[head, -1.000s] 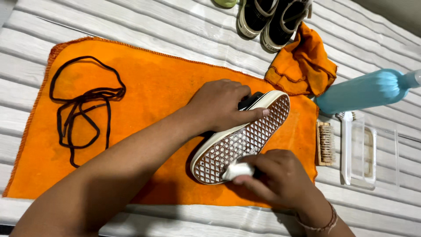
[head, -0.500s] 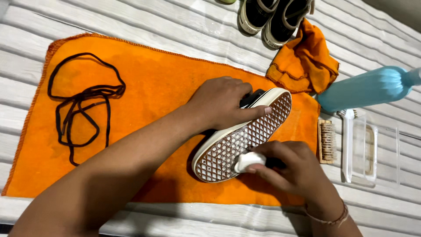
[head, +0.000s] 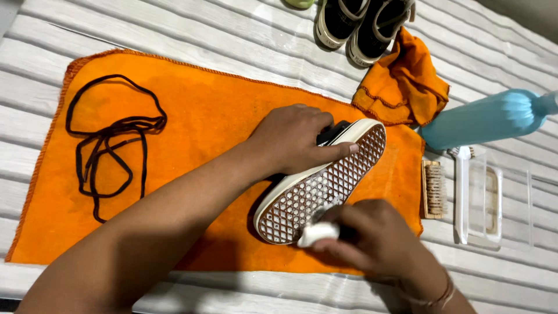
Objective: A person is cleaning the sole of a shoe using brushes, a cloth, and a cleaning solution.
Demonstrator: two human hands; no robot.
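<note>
Black shoe [head: 325,183] lies sole-up — waffle tread tan, rim white — left hand [head: 293,139] clamped on it, right hand [head: 372,241] pinching a white pad [head: 317,234]; laces [head: 110,139], brush [head: 433,189] nearby on the orange towel [head: 197,116].

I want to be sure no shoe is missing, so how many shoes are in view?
3. One shoe lies sole-up on the orange towel, held by the left hand. Two more shoes stand side by side at the top edge, cut off by the frame.
</note>
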